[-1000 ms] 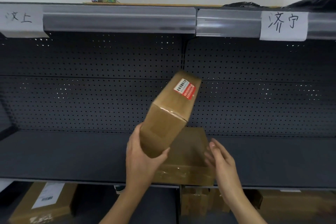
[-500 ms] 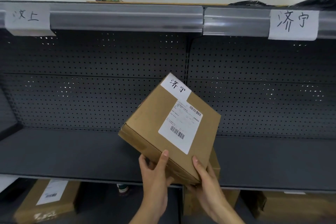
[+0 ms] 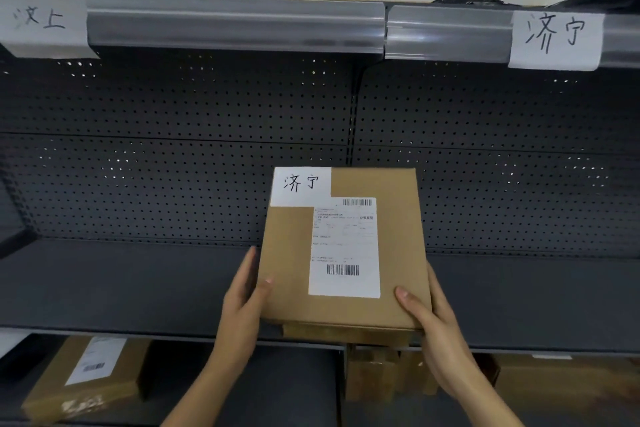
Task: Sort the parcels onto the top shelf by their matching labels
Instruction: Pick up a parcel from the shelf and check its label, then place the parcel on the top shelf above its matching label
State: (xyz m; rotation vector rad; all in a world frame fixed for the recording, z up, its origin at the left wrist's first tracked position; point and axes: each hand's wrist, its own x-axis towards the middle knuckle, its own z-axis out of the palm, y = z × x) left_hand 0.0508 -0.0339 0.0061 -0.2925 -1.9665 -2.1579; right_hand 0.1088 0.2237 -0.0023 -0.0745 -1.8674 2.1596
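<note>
the parcel (image 3: 398,253) was matt brown cardboard with smooth white paper labels (image 3: 344,250), the shelf (image 3: 121,284) dull dark metal backed by perforated panel (image 3: 173,107), its top rail (image 3: 235,24) glossy clear plastic.

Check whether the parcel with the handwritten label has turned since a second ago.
Yes. The parcel was tilted with its end face toward the camera; now its labelled top faces up, edges square to the shelf's central upright, held by both hands.
</note>
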